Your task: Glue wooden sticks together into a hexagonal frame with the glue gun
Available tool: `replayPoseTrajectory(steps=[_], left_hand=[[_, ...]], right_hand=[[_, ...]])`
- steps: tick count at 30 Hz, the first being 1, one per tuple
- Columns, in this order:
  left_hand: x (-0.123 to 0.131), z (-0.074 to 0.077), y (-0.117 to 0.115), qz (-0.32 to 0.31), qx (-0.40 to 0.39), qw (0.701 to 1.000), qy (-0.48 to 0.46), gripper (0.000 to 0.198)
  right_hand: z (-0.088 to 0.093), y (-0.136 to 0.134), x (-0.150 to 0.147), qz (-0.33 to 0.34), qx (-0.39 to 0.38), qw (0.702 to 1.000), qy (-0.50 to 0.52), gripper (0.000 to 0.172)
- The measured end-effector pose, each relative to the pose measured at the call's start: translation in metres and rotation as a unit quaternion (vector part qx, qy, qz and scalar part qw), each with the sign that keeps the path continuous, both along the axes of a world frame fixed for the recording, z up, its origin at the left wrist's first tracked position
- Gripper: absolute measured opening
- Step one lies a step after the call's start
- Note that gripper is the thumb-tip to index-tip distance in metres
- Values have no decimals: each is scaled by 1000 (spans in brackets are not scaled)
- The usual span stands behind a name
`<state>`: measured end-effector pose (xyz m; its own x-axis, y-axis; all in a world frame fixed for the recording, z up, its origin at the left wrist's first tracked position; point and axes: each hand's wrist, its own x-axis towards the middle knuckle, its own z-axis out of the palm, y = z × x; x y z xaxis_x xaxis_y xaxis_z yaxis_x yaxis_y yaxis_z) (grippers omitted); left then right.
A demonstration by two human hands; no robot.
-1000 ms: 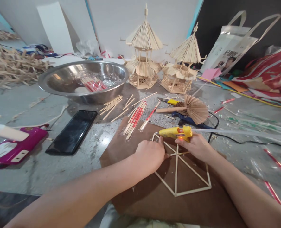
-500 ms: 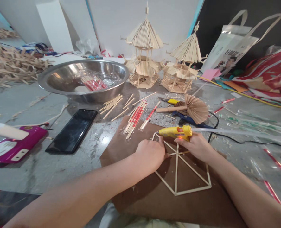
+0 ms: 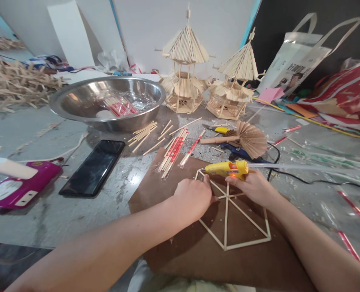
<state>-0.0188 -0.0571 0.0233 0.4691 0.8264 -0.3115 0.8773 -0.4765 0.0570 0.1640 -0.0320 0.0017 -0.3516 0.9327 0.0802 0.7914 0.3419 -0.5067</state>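
Observation:
A flat hexagon frame of thin wooden sticks (image 3: pixel 228 227) lies on a brown paper sheet (image 3: pixel 180 251). My left hand (image 3: pixel 193 198) rests curled on the frame's left side, its fingertips pressing the sticks near the upper left corner. My right hand (image 3: pixel 253 187) grips a yellow hot glue gun (image 3: pixel 227 168), whose nozzle points left at the frame's top corner. A clear glue stick (image 3: pixel 292 166) sticks out of the gun's back to the right.
A steel bowl (image 3: pixel 76 107) with wrapped sticks stands behind left, a black phone (image 3: pixel 93 168) and pink box (image 3: pixel 18 186) at left. Loose sticks (image 3: pixel 173 150), a paper fan (image 3: pixel 249 140), two stick pagodas (image 3: pixel 186 65) and bags (image 3: pixel 344 97) lie beyond.
Almost nothing has moved. The glue gun has shifted a touch to the right and up; my left hand stays on the frame.

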Motion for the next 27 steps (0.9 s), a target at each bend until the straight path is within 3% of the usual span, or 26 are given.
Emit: replayPoseTrajectory(steps=[21,27], left_hand=[[-1,-1,0,-1,10,1000,-9,61],[-1,-3,-1,8,14,1000,-12,61]], right_hand=[[1,0,-1,9,-13,1000,-1,36],[4,1,14,-64,-33,996,48,36]])
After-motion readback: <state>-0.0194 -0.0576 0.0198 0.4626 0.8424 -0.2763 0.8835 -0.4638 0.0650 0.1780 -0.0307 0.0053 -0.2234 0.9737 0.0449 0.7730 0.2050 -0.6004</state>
